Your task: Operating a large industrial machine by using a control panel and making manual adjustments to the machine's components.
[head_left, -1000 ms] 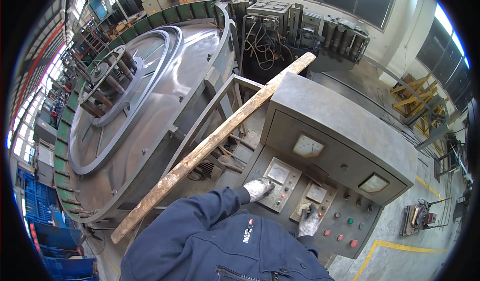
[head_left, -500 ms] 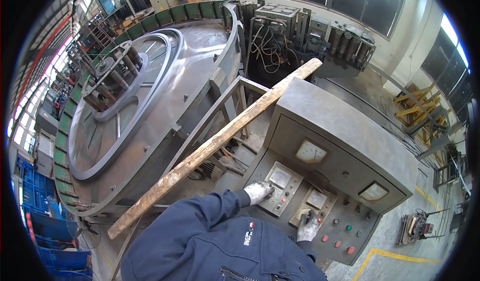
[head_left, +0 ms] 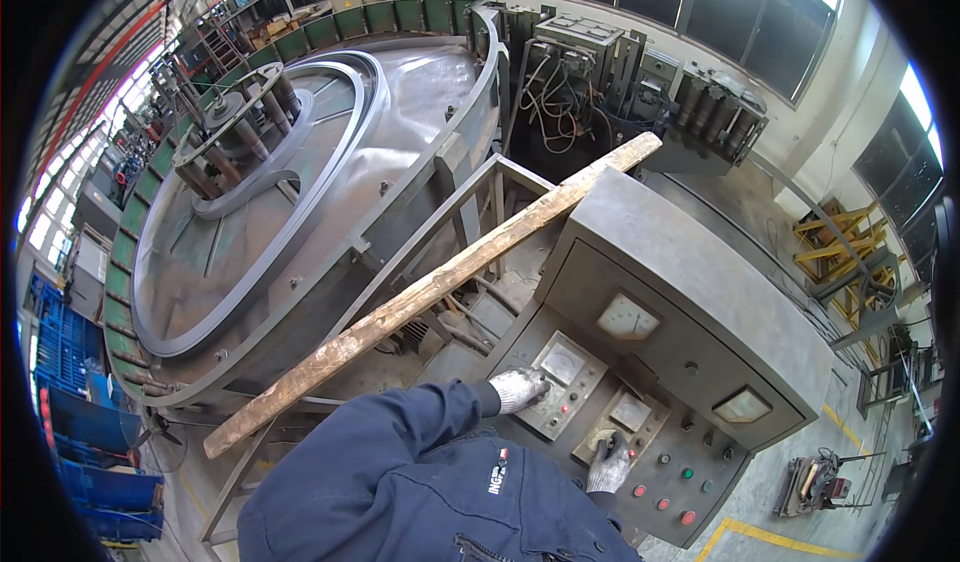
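Note:
Both my hands wear pale knit gloves with dark fingertips and rest on a grey control console (head_left: 690, 252) with a sloping panel. My left hand (head_left: 518, 390) is closed at the lower left edge of the left metal control plate (head_left: 553, 417), its fingers curled round a control knob that they mostly cover. At the right control plate (head_left: 638, 420), my right hand (head_left: 610, 462) closes on another knob, with a pale round dial showing beside the fingers. Each plate carries a square meter and small red lamps. Red and green push buttons (head_left: 663, 504) sit right of my right hand.
A long wooden plank (head_left: 430, 292) slants from lower left to the console's top corner, resting across a metal frame. Beyond it lies a large round machine table (head_left: 420, 82) bearing a metal ring (head_left: 345, 152). Cabled machinery (head_left: 565, 82) stands behind; a small wheeled unit (head_left: 812, 484) stands at right.
The view has turned slightly, so the round table and plank sit a little differently in it. Both hands stay at the same places on the console.

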Demonstrator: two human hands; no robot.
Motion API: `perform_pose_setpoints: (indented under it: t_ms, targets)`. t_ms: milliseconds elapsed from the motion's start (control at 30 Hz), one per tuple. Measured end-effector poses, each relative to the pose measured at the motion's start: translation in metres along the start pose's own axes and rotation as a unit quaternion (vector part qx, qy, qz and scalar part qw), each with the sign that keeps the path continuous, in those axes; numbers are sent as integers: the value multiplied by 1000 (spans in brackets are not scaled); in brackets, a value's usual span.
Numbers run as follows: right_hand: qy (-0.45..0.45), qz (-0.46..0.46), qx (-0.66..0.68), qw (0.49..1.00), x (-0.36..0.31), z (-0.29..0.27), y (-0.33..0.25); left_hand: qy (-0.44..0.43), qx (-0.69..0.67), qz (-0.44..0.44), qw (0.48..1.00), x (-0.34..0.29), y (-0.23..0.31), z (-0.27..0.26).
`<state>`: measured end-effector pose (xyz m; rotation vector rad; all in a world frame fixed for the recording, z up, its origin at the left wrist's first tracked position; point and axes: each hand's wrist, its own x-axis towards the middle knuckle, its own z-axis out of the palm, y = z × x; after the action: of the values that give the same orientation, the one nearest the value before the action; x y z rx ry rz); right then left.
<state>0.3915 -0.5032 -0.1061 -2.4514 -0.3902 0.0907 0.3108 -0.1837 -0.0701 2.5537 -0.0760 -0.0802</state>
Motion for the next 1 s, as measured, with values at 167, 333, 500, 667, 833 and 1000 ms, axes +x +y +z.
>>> perform_pose_setpoints:
  t_ms: [167,333,500,667,833,1000]
  targets:
    - [20,-43,-14,999,1,1,1,-13,2,-14,1000,1,0,2]
    - [-5,-24,-19,1000,0,-1,-1,-17,0,-20,1000,1,-3,5]
    - [-2,-29,-20,999,0,-3,-1,-12,23,-5,1000,1,0,1]
    - [-5,-18,8,1000,-1,-5,-6,-8,21,6,1000,0,0,-1]
    - [7,-29,14,999,-1,-5,-6,-1,7,-3,1000,1,-3,4]
    - [4,-21,-1,1000,-1,-7,-11,5,-32,-17,999,0,3,-2]
